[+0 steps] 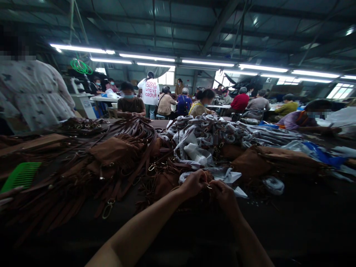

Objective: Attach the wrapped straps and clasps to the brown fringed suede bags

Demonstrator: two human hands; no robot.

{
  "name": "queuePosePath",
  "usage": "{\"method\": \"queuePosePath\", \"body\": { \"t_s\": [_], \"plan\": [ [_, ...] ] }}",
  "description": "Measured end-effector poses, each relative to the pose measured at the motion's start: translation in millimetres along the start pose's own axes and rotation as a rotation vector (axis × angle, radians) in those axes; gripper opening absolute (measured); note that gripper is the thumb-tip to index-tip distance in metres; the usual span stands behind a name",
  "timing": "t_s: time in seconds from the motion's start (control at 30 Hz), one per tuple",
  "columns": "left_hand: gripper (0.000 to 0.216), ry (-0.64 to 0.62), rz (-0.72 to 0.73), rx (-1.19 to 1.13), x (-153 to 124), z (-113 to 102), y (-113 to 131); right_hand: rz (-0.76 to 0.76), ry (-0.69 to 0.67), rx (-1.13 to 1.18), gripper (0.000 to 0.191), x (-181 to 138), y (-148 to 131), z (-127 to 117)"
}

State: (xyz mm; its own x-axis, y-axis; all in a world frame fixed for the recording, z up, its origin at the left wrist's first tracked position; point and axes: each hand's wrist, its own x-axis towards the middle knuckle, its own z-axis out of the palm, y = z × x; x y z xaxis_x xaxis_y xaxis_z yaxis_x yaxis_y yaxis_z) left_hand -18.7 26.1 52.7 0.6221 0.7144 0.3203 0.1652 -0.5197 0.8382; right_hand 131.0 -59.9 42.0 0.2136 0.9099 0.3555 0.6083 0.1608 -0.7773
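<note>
My left hand [196,182] is closed in a pinch, its fingertips beside a small gold-coloured metal clasp [209,187]. From the other side, the pinched fingers of my right hand [224,193] meet the clasp. What exactly lies in my left fingertips is too small and dark to make out. Under and behind both hands is a brown fringed bag [167,184], partly hidden by my left forearm. A coil of strap in pale wrapping [184,177] and loose clear plastic [226,175] lie just beyond my hands.
Brown straps and fringed pieces [111,152] pile up to the left, with a gold clasp [108,210] near the front. Wrapped straps [205,129] are heaped behind. Another person's hand [9,196] is by a green comb [23,176] at far left. Several people work beyond.
</note>
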Motion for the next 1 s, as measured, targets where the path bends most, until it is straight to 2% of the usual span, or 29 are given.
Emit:
{"method": "queuePosePath", "body": {
  "t_s": [0.1,0.2,0.4,0.53,0.63,0.77,0.9,1.0],
  "plan": [
    [0.012,-0.025,-0.012,0.044,0.2,-0.4,1.2,-0.048,-0.062,-0.062,0.027,0.9,-4.4,-4.8],
    [0.013,-0.026,0.002,0.034,0.7,0.2,-0.6,-0.052,-0.069,-0.075,0.026,1.6,-5.9,-5.5],
    [0.011,-0.001,0.006,-0.047,2.5,4.9,-8.8,0.061,0.08,0.035,0.03,-3.5,2.1,10.1],
    [0.012,0.033,-0.055,-0.066,4.4,6.8,-15.3,0.092,0.171,0.047,0.034,-10.1,-0.1,20.6],
    [0.015,0.036,-0.122,-0.092,5.1,7.2,-19.0,0.045,0.186,-0.033,0.034,-13.3,-6.9,21.8],
    [0.015,0.005,-0.155,-0.113,5.8,7.1,-16.6,-0.041,0.113,-0.118,0.031,-13.2,-12.4,16.8],
    [0.012,-0.039,-0.096,-0.076,6.1,-6.9,-6.2,-0.022,0.098,-0.103,0.029,-11.2,-9.0,12.7],
    [0.017,0.04,0.019,0.066,0.4,-34.5,-2.4,-0.004,0.141,-0.133,0.031,-10.7,-7.2,14.7]
  ]
}}
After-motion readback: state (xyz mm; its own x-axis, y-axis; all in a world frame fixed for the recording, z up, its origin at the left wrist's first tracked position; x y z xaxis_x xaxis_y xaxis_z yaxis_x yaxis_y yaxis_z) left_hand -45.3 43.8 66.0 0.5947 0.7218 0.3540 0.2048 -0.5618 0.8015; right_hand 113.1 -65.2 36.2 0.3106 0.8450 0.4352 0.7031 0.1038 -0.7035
